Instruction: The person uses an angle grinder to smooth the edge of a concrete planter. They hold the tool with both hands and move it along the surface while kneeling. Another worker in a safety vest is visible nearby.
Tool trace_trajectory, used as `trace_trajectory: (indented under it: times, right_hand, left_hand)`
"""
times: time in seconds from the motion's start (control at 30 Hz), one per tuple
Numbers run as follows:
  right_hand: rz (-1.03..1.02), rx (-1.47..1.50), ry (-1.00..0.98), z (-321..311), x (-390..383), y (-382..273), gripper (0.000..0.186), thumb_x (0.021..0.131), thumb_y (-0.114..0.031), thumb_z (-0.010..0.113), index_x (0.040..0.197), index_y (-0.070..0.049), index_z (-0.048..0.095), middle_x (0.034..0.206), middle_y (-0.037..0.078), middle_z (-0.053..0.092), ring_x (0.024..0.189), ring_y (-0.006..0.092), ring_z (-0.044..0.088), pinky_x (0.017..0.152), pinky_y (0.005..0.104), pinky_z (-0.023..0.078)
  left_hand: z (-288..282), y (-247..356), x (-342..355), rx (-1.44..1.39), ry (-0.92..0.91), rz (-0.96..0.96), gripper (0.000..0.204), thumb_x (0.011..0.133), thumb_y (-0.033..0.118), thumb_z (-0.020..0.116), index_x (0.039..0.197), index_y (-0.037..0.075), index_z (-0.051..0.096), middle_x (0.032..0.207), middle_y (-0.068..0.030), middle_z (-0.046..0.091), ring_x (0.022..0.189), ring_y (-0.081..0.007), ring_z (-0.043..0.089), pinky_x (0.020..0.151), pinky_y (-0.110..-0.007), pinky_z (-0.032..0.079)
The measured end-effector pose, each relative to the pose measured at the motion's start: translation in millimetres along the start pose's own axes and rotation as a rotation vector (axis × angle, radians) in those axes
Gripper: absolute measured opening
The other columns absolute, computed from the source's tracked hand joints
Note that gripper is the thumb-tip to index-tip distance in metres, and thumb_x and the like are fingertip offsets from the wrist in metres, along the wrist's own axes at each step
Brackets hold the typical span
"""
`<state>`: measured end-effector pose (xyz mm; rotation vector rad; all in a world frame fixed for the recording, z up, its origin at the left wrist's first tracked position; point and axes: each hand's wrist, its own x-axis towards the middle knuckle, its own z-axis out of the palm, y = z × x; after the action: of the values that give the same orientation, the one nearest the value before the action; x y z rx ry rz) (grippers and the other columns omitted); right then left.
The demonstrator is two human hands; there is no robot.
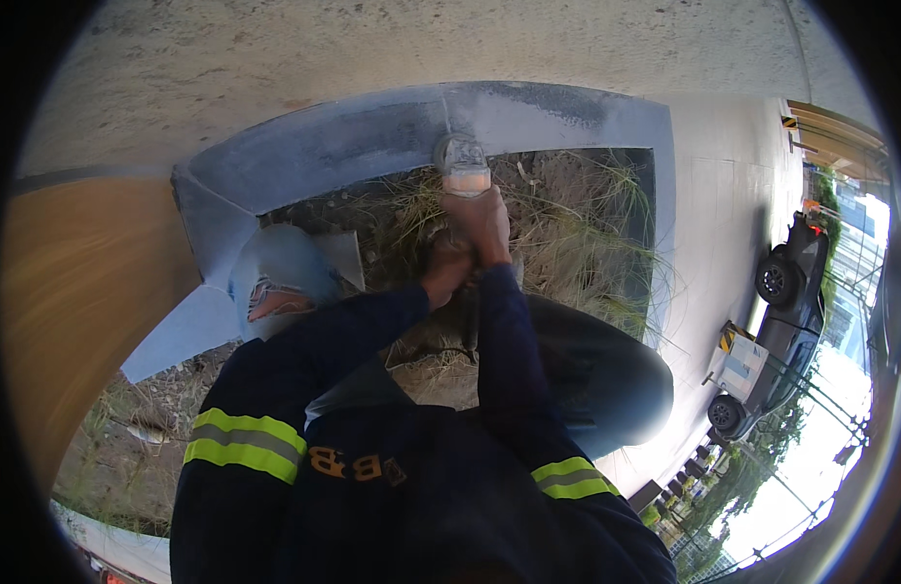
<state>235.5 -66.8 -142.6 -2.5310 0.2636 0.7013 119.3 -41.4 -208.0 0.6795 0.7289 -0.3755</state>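
Observation:
My right hand (485, 226) is wrapped round the front of the body of a dusty angle grinder (466, 173), just behind its pale head. Closer to me, my left hand (447, 270) is closed on the rear part of the same tool, partly hidden by shadow. The grinder's head rests at the inner edge of a smooth grey concrete curb (353, 146), by a vertical joint line in it. Whether its disc is spinning cannot be made out.
The curb frames a bed of soil and dry grass (577, 224). My knees (285, 268) bend on both sides of the tool. A tan curved wall (110, 282) stands left. At right lie pale paving (723, 195), a striped barrier (737, 355) and a dark pickup truck (793, 292).

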Motion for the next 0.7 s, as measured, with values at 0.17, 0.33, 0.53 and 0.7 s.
trace_trajectory:
  times: [0.17, 0.33, 0.53, 0.7]
  right_hand:
    - [-0.034, -0.041, -0.031, 5, -10, -1, 0.078, 0.067, -0.045, 0.084, 0.120, 0.007, 0.059, 0.116, 0.030, 0.072, 0.111, 0.0452, 0.070, 0.097, 0.0483, 0.055]
    - [0.082, 0.027, 0.024, -15, 7, 29, 0.078, 0.068, -0.046, 0.084, 0.120, 0.007, 0.059, 0.116, 0.030, 0.071, 0.112, 0.0450, 0.070, 0.097, 0.0488, 0.055]
    - [-0.012, -0.016, -0.023, -6, 4, 23, 0.077, 0.069, -0.045, 0.084, 0.121, 0.007, 0.059, 0.116, 0.030, 0.071, 0.112, 0.0447, 0.070, 0.097, 0.0483, 0.055]
    - [0.000, -0.035, 0.004, -12, -6, 10, 0.077, 0.067, -0.044, 0.084, 0.120, 0.006, 0.059, 0.114, 0.030, 0.072, 0.110, 0.0449, 0.070, 0.096, 0.0482, 0.055]
  left_hand:
    - [1, -1, -18, -0.077, -0.064, 0.054, 0.035, 0.093, 0.008, 0.071, 0.126, 0.004, 0.061, 0.111, -0.0054, 0.070, 0.099, -0.0141, 0.067, 0.081, -0.032, 0.054]
    - [21, 1, -14, -0.021, -0.121, 0.058, 0.037, 0.095, 0.014, 0.073, 0.128, 0.004, 0.062, 0.115, -0.0053, 0.069, 0.102, -0.0139, 0.066, 0.082, -0.032, 0.054]
    - [18, -10, -7, 0.002, 0.029, 0.007, 0.049, 0.091, 0.015, 0.075, 0.136, 0.005, 0.056, 0.115, -0.0074, 0.069, 0.102, -0.0145, 0.066, 0.085, -0.034, 0.055]
    - [10, -3, -14, -0.107, -0.124, -0.039, 0.048, 0.092, 0.013, 0.074, 0.136, 0.007, 0.054, 0.113, -0.0062, 0.069, 0.099, -0.0136, 0.067, 0.081, -0.032, 0.055]
